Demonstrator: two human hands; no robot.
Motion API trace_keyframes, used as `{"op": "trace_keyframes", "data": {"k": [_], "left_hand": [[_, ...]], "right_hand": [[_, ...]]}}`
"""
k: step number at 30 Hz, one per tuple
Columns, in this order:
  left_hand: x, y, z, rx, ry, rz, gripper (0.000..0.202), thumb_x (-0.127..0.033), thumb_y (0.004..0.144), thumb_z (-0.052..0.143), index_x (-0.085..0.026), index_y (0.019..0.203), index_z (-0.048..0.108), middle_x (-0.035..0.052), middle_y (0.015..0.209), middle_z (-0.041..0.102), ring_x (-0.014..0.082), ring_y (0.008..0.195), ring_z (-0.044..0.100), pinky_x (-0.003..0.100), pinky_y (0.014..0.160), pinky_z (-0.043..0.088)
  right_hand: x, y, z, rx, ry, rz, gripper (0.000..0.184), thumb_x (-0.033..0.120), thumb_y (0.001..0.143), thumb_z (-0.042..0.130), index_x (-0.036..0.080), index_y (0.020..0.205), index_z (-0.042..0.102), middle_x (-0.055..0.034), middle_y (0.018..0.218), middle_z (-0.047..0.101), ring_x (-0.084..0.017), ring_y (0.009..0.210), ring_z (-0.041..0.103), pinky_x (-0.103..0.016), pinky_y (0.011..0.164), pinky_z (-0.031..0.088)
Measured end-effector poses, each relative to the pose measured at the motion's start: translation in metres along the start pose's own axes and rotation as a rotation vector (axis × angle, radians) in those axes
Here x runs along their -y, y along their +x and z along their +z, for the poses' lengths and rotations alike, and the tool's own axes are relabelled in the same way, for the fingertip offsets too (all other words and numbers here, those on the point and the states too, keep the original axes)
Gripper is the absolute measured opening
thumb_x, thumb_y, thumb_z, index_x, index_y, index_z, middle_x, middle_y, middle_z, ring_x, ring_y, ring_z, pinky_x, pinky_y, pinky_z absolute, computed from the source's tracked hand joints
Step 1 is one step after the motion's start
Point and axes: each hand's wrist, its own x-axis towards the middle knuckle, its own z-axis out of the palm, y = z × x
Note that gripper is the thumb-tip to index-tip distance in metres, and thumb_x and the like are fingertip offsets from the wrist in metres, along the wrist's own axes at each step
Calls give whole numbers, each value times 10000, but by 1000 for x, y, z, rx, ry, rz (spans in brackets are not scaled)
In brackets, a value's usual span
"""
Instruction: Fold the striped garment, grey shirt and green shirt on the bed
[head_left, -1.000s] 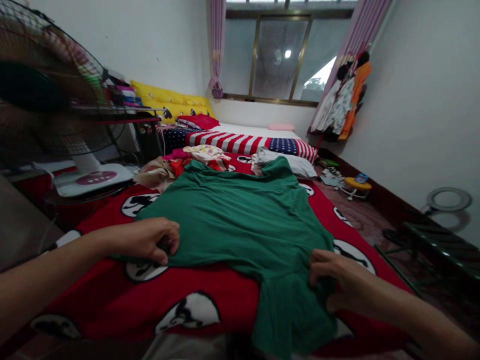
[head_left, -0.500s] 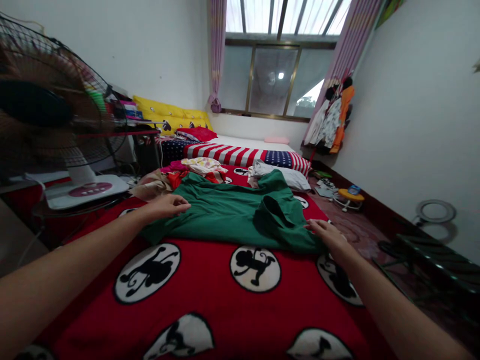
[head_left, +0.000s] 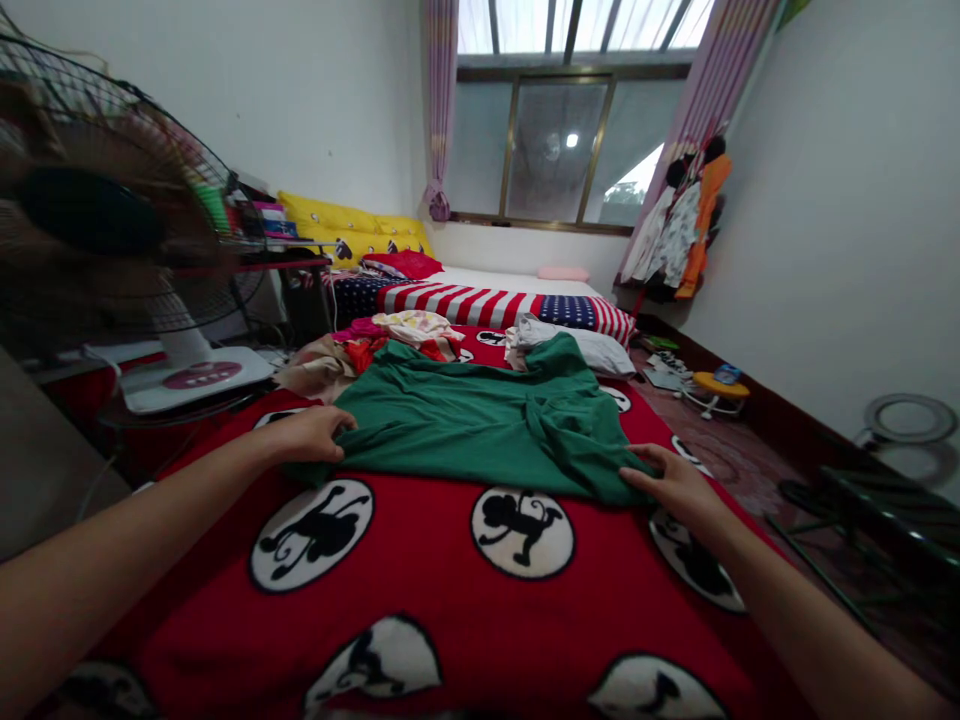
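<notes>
A green shirt lies spread in a wide, wrinkled shape on the red blanket, which is printed with black monkeys in white circles. At the shirt's left edge, the curled fingers and thumb of my left hand close on the cloth. My right hand is at the near right corner, thumb and fingers bent around the fabric there. Part of the cloth in each grip is hidden by the fingers.
Crumpled clothes lie beyond the shirt on the left, with pale grey cloth at the far right. A fan stands left. Behind is another bed; a yellow stool and dark bench are at right.
The raised loop of green cloth on the shirt's right side now lies flatter. My left hand has moved left and down to the shirt's edge; my right hand has closed around the right corner.
</notes>
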Motion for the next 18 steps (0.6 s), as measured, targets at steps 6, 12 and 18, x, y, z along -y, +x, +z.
{"op": "trace_keyframes", "data": {"k": [6,12,18], "left_hand": [[13,-10,-4,-225,50,-125,518,-189,611,515,-209,1103,675,86,1097,689,284,1013,638,298,809,483],[29,10,-2,-538,-496,-260,432,-470,759,531,-133,991,670,113,1053,696,283,1003,635,330,847,492],[39,-13,6,-286,-943,-67,874,-451,393,884,-158,1163,591,51,1022,709,234,936,646,272,744,519]], "right_hand": [[-9,-4,-2,0,97,32,433,447,572,729,199,924,681,-90,938,748,-289,868,706,-378,756,575],[-10,-6,-1,-72,43,22,478,508,583,717,181,931,693,-115,972,736,-318,951,683,-404,833,551],[-19,-14,-1,-56,-54,-43,620,507,604,727,186,1125,627,-140,1139,683,-338,1118,607,-451,949,480]]}}
